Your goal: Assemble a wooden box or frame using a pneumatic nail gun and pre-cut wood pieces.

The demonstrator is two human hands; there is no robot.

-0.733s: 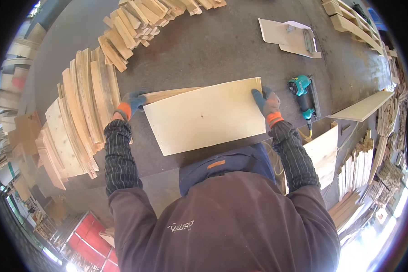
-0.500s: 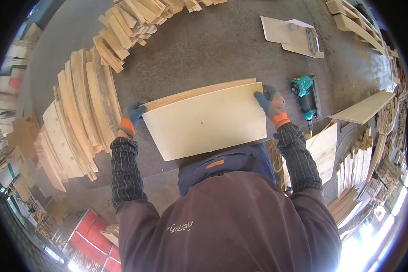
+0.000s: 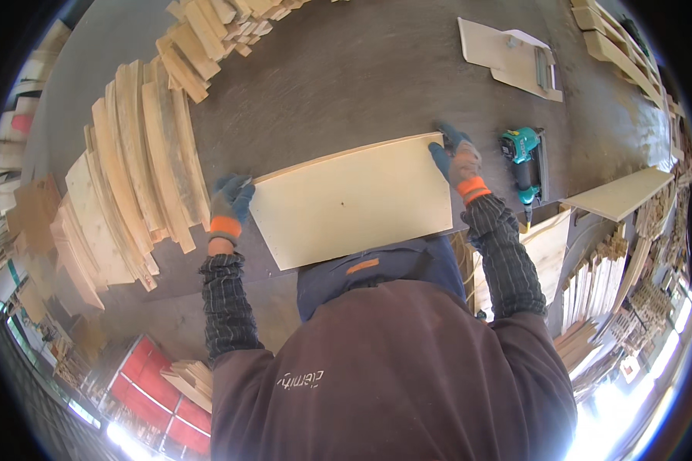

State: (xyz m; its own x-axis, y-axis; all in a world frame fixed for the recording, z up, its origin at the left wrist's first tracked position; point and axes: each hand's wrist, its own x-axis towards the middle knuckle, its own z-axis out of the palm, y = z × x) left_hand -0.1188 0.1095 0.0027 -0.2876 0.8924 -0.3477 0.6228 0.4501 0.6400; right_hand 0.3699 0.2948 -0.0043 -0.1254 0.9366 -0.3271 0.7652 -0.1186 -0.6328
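Observation:
A pale, flat wooden panel (image 3: pixel 354 206) with slanted ends and a gently bowed far edge lies across the table's near edge, close to my body. Along that far edge shows a thin line of a wooden strip (image 3: pixel 346 156), mostly hidden by the panel. My left hand (image 3: pixel 231 203), in a blue and grey glove with an orange cuff, grips the panel's far left corner. At the far right corner, my right hand (image 3: pixel 460 160) is closed on it, thumb on the near side and fingers behind. A teal nail gun (image 3: pixel 521 150) lies to the right of my right hand.
Curved wooden pieces (image 3: pixel 142 154) lie in a row on the left of the dark table (image 3: pixel 323 84). Short wood blocks (image 3: pixel 200 34) are heaped at the far left. A flattened cardboard piece (image 3: pixel 500 58) holds metal strips. One loose board (image 3: pixel 619 192) juts out at the right.
The strip behind the panel has come nearly flush with its far edge, so less of it shows. My left hand has shifted slightly right and nearer; my right hand has moved slightly farther away.

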